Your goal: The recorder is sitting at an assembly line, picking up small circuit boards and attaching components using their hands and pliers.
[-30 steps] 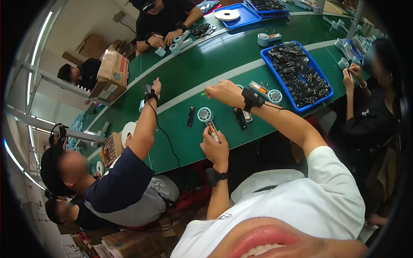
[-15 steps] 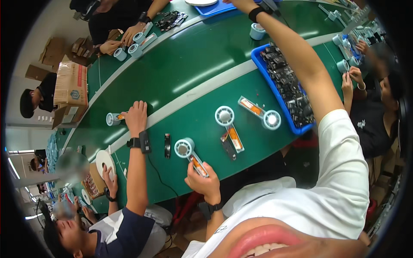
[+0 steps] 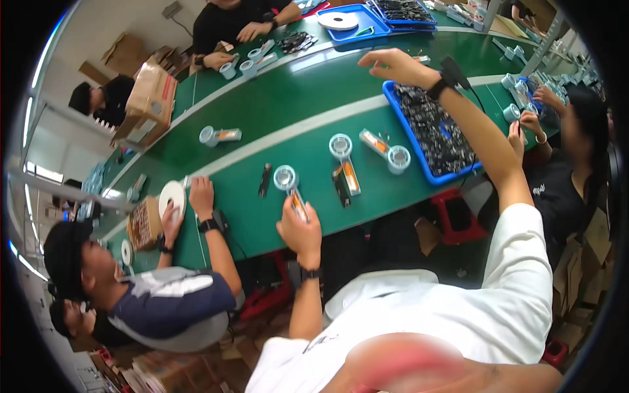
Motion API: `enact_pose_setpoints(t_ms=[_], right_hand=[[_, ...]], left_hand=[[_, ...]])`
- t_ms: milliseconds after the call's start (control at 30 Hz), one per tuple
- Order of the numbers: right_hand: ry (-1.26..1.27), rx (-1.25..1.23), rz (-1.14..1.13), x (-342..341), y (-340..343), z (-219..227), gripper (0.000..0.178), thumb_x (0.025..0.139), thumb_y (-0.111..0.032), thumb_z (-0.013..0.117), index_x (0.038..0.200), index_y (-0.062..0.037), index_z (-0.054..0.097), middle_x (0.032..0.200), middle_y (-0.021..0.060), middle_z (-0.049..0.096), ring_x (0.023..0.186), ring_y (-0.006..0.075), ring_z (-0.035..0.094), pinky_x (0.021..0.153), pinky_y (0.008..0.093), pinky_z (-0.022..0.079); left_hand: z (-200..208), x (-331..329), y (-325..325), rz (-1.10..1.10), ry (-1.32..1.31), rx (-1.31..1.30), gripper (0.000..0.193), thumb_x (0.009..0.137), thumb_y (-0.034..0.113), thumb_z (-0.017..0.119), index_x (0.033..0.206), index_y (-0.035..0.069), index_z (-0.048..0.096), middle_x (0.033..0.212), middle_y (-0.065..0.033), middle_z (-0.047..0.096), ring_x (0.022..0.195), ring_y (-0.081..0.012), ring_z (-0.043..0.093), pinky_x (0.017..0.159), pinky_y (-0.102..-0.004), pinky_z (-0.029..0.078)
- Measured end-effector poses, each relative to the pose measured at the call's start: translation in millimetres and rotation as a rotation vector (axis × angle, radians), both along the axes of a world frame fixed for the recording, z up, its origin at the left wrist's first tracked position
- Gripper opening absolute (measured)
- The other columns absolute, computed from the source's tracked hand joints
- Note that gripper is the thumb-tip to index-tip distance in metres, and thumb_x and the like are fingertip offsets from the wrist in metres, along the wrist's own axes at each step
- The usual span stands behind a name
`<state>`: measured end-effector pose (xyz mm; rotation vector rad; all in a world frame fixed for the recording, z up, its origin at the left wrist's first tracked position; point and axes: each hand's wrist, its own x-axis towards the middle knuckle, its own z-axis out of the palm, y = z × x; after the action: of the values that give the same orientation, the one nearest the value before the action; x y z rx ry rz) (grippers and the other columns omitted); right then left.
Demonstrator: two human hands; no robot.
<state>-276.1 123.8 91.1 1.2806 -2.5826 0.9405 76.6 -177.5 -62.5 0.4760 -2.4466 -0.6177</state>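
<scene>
My left hand [image 3: 300,226] is closed around the handle of a light-blue handheld fan [image 3: 284,178], whose round head points away from me over the green table. Orange shows inside its open handle. My right hand [image 3: 396,67] is stretched out over the conveyor belt beyond the blue tray, fingers extended and nothing visible in them. Right of the held fan lies a second fan [image 3: 341,147], with a black elongated part [image 3: 341,188] against its handle. A third fan [image 3: 398,159] rests farther right, its handle slanting up-left. Another black part [image 3: 265,180] lies left of the held fan.
A blue tray [image 3: 429,171] full of black parts stands at the right. One fan [image 3: 209,136] lies on the green belt [image 3: 282,98]. A co-worker's hand [image 3: 202,196] is at the table's left, near a white reel [image 3: 171,200]. Other people work across the belt and at right.
The view has shifted, showing more of the far side. My right hand has drawn back closer to the tray. The left co-worker's hand has left the fan on the belt.
</scene>
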Motion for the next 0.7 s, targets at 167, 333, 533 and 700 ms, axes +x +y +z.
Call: enact_pose_setpoints(t_ms=[167, 333, 533, 700], right_hand=[[-0.2, 0.031, 0.118, 212, -21, 7, 0.033, 0.097, -0.012, 0.073, 0.129, -0.007, 0.069, 0.119, 0.0115, 0.075, 0.104, 0.0267, 0.072, 0.091, 0.0379, 0.057], [0.157, -0.062, -0.013, 273, -44, -105, 0.042, 0.094, -0.022, 0.077, 0.133, -0.0112, 0.068, 0.125, 0.0127, 0.07, 0.112, 0.0335, 0.068, 0.095, 0.042, 0.056], [0.227, -0.145, -0.25, 309, -73, -150, 0.051, 0.095, -0.024, 0.077, 0.143, -0.0156, 0.062, 0.141, 0.0122, 0.063, 0.122, 0.038, 0.064, 0.105, 0.0458, 0.05], [0.192, -0.197, -0.255, 325, -70, -162, 0.048, 0.096, -0.027, 0.074, 0.141, -0.0128, 0.064, 0.135, 0.0108, 0.067, 0.128, 0.0334, 0.062, 0.112, 0.045, 0.042]], left_hand=[[-1, 8, -10, -0.028, 0.081, -0.035, 0.046, 0.095, 0.026, 0.072, 0.135, 0.013, 0.055, 0.105, -0.0155, 0.074, 0.092, -0.0378, 0.069, 0.083, -0.0478, 0.046], [-6, 12, -8, -0.09, 0.092, -0.065, 0.045, 0.095, 0.027, 0.071, 0.135, 0.014, 0.055, 0.104, -0.0164, 0.075, 0.091, -0.0384, 0.07, 0.083, -0.0487, 0.047], [-4, 22, -7, -0.088, 0.108, -0.074, 0.045, 0.095, 0.028, 0.071, 0.134, 0.014, 0.055, 0.103, -0.0171, 0.076, 0.092, -0.0391, 0.071, 0.083, -0.0494, 0.047], [-8, 28, -6, -0.058, 0.036, -0.058, 0.045, 0.094, 0.028, 0.071, 0.134, 0.014, 0.055, 0.103, -0.0169, 0.076, 0.093, -0.0394, 0.071, 0.083, -0.05, 0.048]])
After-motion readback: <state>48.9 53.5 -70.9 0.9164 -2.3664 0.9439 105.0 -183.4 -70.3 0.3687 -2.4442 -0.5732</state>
